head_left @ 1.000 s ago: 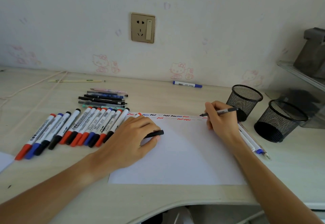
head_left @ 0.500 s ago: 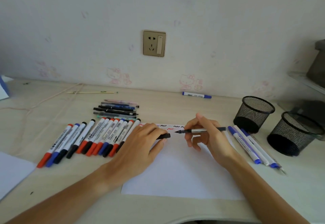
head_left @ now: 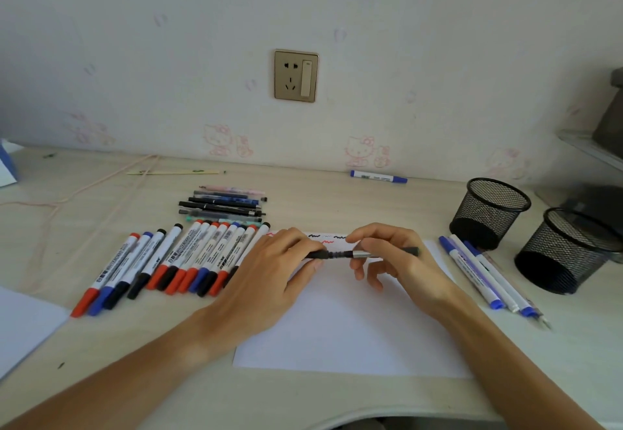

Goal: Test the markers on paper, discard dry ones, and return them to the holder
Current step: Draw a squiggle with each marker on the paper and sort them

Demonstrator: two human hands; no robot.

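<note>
While both hands meet over top edge of white paper sheet (head_left: 350, 328), noted from largest downward, risks as judged.

Desk (head_left: 303, 399): pale wood grain; sheet unweighted, could slide if capping push goes sideways.

Paper: test squiggles (head_left: 325, 238) in black, red, blue just beyond the fingertips; a smear possible if a knuckle drags across wet ink.

Two black mesh holders (head_left: 490, 213), (head_left: 566, 251): well right of right-hand fingers, apparently empty. Wrong-bin drop possible, nothing marks which is which.

Row of whiteboard markers (head_left: 175, 261): just left of left-hand fingers, touching side by side; a wrist nudge would roll them and mix tested with untested.

Left hand (head_left: 269, 271): fingers curled, pinching black cap (head_left: 317, 255) at fingertips.

Right hand (head_left: 394, 254): thumb and forefinger pinching silver-and-black pen (head_left: 374, 253), other fingers loosely spread beneath.

Pen: level, held above paper between both sets of fingertips, tip at cap mouth. Seating not discernible; misaligned push could ink fingers or leave cap loose, drying the pen.
</note>
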